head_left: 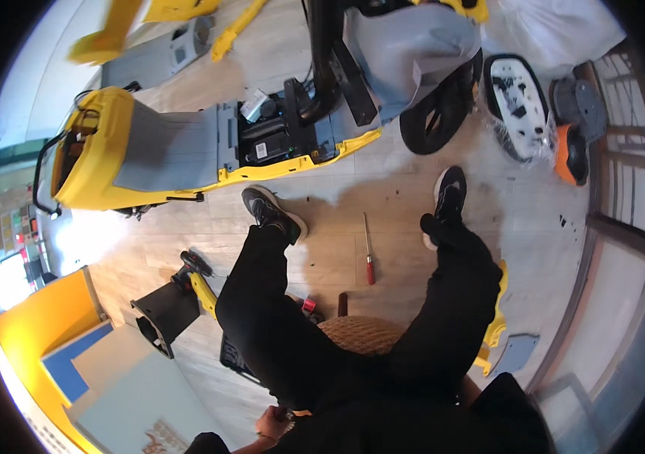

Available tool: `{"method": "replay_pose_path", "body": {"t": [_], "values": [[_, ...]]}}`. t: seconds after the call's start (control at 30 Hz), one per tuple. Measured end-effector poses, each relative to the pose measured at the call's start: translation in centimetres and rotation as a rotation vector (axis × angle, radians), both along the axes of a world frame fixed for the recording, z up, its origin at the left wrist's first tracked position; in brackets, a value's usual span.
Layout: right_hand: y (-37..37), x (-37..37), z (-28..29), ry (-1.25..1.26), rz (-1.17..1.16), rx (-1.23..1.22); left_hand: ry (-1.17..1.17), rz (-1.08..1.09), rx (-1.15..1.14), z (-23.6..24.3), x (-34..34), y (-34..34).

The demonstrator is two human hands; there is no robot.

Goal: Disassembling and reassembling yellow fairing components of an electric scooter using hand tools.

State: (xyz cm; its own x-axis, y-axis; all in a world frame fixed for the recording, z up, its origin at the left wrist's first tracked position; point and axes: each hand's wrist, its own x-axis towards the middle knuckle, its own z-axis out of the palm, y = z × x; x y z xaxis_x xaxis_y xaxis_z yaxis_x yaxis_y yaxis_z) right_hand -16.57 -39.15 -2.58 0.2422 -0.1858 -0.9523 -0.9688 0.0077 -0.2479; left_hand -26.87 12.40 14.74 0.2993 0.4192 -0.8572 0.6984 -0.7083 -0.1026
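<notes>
My left hand (271, 424) is low beside my left thigh, its fingers curled around something small and dark that I cannot make out. A patch of skin from my right arm shows beside my right thigh; the right hand itself is hidden. I sit on a woven seat (364, 335) with my feet apart. Between my shoes a screwdriver (370, 261) with a red handle and long shaft lies on the floor. Ahead stands a yellow and grey scooter (167, 144), partly stripped, with its inner compartment (265, 136) exposed, showing black parts and cables.
A cordless drill (192, 265) and a black hollow bin-like part (167, 314) lie on the left. To the right are a plastic-wrapped white-and-black panel (519, 106), an orange-black part (572, 155) and yellow trim (498, 318). A grey panel (167, 57) lies beyond the scooter.
</notes>
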Motion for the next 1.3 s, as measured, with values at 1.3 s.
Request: {"method": "replay_pose_path", "body": {"t": [1.3], "values": [[-2.5, 7.3, 5.1, -0.206, 0.351, -0.173, -0.406, 1.247, -0.743, -8.6, -7.8, 9.9]]}}
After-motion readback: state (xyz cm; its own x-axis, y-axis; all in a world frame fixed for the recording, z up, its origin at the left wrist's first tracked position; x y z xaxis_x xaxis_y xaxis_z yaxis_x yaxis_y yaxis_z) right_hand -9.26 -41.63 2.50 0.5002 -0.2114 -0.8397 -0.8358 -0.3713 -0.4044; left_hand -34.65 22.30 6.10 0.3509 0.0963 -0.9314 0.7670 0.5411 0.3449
